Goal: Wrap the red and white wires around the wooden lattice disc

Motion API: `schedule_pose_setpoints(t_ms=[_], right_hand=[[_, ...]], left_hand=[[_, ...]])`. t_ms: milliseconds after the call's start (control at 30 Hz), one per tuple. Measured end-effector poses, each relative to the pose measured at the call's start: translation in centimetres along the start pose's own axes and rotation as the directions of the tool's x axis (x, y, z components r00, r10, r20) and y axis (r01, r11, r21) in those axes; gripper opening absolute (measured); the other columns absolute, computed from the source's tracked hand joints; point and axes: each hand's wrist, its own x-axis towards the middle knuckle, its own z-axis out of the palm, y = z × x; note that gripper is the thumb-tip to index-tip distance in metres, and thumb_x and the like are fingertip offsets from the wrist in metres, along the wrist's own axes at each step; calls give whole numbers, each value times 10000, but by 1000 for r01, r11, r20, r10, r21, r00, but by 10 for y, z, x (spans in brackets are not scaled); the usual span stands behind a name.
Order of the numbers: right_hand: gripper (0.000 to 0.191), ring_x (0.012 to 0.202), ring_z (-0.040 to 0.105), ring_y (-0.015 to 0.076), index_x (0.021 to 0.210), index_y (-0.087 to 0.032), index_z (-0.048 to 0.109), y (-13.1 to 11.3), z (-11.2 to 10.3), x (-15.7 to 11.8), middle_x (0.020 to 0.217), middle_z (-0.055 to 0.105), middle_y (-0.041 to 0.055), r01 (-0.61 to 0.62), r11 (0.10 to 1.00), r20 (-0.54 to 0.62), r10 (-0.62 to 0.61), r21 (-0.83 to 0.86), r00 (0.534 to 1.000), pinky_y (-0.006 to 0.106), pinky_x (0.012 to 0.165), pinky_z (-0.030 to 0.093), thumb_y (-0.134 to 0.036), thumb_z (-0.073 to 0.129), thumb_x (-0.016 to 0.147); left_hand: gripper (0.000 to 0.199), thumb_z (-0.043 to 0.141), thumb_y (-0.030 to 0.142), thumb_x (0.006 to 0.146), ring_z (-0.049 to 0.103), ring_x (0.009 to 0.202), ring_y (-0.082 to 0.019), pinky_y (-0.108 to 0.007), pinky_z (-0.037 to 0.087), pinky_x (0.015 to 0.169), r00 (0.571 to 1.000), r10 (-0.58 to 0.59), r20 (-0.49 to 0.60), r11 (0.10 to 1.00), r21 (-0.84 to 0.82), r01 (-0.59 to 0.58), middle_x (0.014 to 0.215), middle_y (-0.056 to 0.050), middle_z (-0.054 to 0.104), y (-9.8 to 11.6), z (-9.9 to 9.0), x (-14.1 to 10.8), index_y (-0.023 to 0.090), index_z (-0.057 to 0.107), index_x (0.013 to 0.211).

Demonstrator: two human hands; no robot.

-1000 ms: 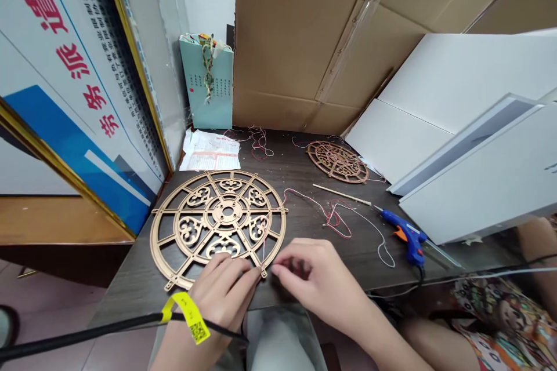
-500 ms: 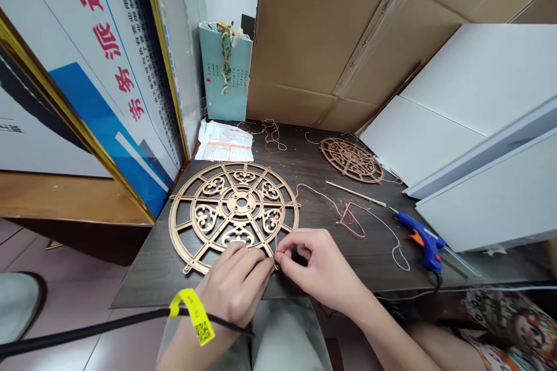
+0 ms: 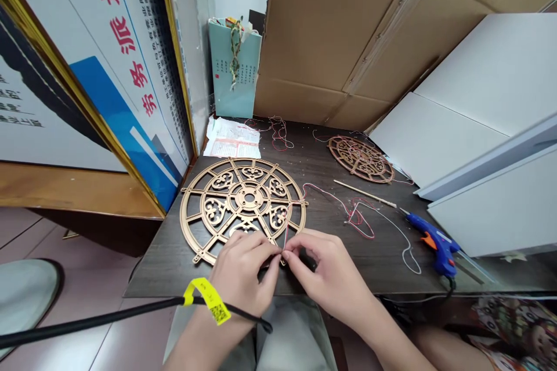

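Flat on the near left part of the dark table [image 3: 161, 272] lies a wheel-shaped openwork panel [image 3: 240, 198], tan, with spokes and scrolled ornaments around a pierced hub. Both hands work at its near right edge, fingertips almost meeting. The right hand [image 3: 326, 258] pinches its thumb and index finger on a red-and-white string [image 3: 285, 236], which rises from there across the panel. The left hand [image 3: 246, 269] lies over the near rim, thumb and index finger narrow at the tips; whether anything is caught between them I cannot tell. A black cable [image 3: 130, 313] with a yellow tag [image 3: 209, 300] crosses the left wrist.

Just right of the panel, more string loops loosely on the table. Beyond these loops lies a thin wooden stick [image 3: 364, 193], its right end near the nozzle of a blue glue gun [image 3: 435, 243] with an orange trigger. Farther off, to the right, a second openwork panel [image 3: 359, 153] has red thread over it. Far left are a creased printed paper [image 3: 232, 142], a thread tangle [image 3: 278, 134] and an upright light-blue bag [image 3: 235, 84]. Cardboard [image 3: 322, 40] stands behind, white boards [image 3: 470, 87] to the right, and a gold-framed sign [image 3: 126, 69] to the left.
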Motion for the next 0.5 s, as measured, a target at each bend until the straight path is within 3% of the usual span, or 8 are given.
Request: schedule_pose_setpoints(t_ms=[267, 500], right_hand=[[116, 764, 615, 111, 898, -210, 693, 2, 0, -5, 841, 669, -21, 16, 1000, -4, -16, -20, 1000, 232, 714, 440, -149, 606, 944], [108, 743, 600, 109, 871, -194, 655, 1, 2, -5, 823, 650, -17, 27, 999, -17, -28, -30, 999, 228, 692, 426, -116, 596, 918]], left_hand=[[150, 585, 136, 914, 569, 783, -210, -391, 440, 736, 997, -49, 58, 998, -23, 51, 837, -14, 669, 1, 1, 3, 199, 704, 848], [150, 594, 122, 901, 551, 766, -193, -369, 428, 732, 999, -46, 10, 999, -13, 46, 809, -9, 664, 1, 3, 2, 193, 687, 807]])
